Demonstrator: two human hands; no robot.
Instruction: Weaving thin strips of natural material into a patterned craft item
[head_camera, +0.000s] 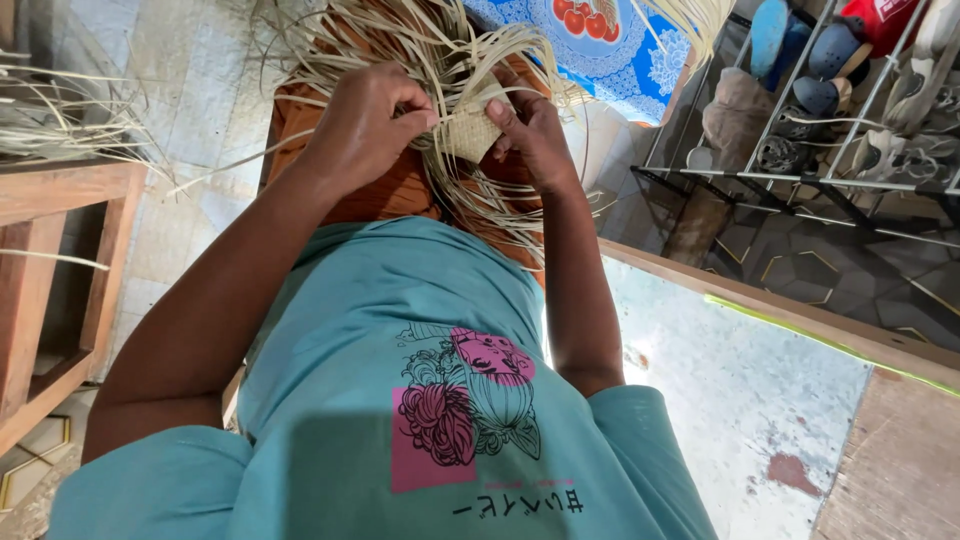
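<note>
Far left: wooden bench (60, 250) with loose pale strips (60, 120) lying over its top. Left hand (365, 125) was closed in a pinch, thumb and fingers nipping straw strands at the left edge of the small woven patch (472, 133). The patch, pale tan with a tight check weave, sat between both hands, held above the lap over the orange cloth (400, 190). Long loose straw strands (420, 50) fanned out from it up and down, curling over the knees. Right hand (530, 135) gripped the patch's right side, thumb on top, fingers tucked behind. Both forearms ran down into the teal printed shirt (400, 330). Behind the hands: blue mat with red fruit print (600, 40). Right of the person: pale concrete floor (730, 390) edged by a wooden beam (800, 320). Far right: metal shoe rack (830, 130) loaded with sandals and shoes.
</note>
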